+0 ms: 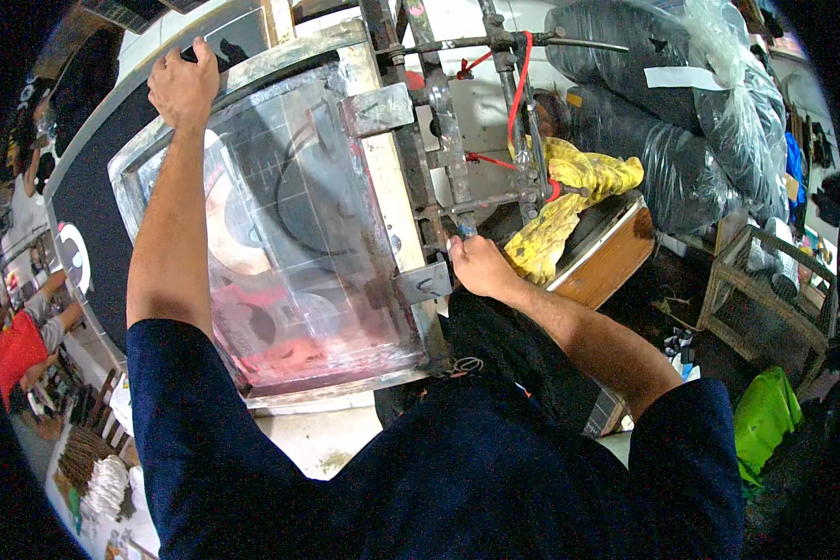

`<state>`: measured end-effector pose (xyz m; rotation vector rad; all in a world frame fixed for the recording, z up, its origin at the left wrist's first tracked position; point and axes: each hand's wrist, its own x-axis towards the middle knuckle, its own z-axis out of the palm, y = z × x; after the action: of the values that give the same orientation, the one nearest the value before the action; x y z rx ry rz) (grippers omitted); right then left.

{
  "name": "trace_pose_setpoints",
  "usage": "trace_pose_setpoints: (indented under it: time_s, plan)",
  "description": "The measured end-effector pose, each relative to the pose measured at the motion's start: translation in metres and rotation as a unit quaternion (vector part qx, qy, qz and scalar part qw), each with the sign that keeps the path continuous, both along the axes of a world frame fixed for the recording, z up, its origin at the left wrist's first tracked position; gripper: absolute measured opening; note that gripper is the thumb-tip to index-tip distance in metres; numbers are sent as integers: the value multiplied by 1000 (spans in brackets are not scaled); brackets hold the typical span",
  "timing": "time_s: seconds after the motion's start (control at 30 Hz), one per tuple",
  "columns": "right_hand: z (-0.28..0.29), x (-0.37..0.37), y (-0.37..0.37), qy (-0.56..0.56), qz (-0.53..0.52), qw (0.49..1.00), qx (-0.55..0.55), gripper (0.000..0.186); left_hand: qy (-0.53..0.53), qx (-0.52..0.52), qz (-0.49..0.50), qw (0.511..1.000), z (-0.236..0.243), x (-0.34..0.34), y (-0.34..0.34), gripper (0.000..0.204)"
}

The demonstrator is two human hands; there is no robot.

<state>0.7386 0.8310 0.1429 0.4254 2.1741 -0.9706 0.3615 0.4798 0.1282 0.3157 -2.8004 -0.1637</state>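
A screen printing frame (294,210) with a see-through mesh stands tilted in front of me, smeared pink and red at its near end. My left hand (185,89) is closed over its far left edge, fingers curled. Metal clamps (378,112) join the frame's right side to a dark metal rail (448,140). Beside the lower clamp (422,283), my right hand (483,266) is closed around part of the metalwork; its fingertips are partly hidden. Beneath the frame and to its left lies dark fabric (93,177) with a white printed shape.
A yellow stained cloth (574,191) drapes over the metalwork at right, by a wooden box (607,257). Dark plastic-wrapped bundles (663,159) are piled behind. A wooden stand (765,289) and green cloth (765,420) are far right. A person in red (19,355) is at left.
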Motion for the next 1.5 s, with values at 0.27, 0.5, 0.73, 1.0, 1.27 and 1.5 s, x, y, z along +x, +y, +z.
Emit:
trace_pose_setpoints:
  time_s: [0.27,0.5,0.73,1.0,1.27,1.5]
  plan:
    - [24,15,9,223,-6,970,-98,35,18,0,-1,1000,0,2,0,64]
    - [9,13,-3,112,-18,994,1,50,47,-14,-11,999,-6,3,-5,66]
    - [7,-10,-1,-79,11,997,18,58,50,-18,-9,999,-4,0,2,62]
    - [66,-110,36,175,-34,979,-95,43,97,-39,-19,994,-5,4,0,52]
    - [2,-217,20,417,185,890,-4,29,86,8,-20,996,4,9,8,54]
    - [-18,-213,1,404,-11,913,-59,54,97,11,-17,995,0,9,5,56]
